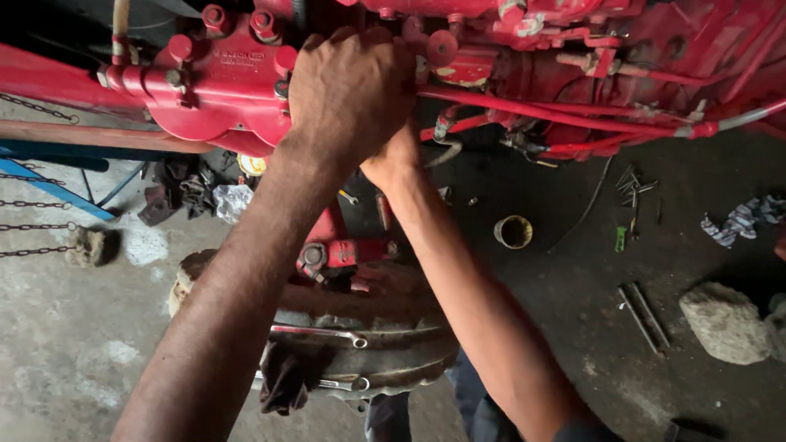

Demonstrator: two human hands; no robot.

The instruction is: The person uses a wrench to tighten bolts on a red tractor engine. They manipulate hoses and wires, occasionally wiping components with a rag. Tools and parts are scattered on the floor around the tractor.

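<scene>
A large red machine body with bolts, pipes and fittings fills the top of the head view. My left hand lies over its upper middle, fingers curled against the red casting. My right hand sits just beneath and behind the left one, mostly hidden by it. What either hand holds is hidden, and I cannot tell if the fingers grip anything.
A worn tyre lies below with two wrenches and a dark rag on it. On the oily floor are a small round tin, loose bolts, metal rods, a stone and chains.
</scene>
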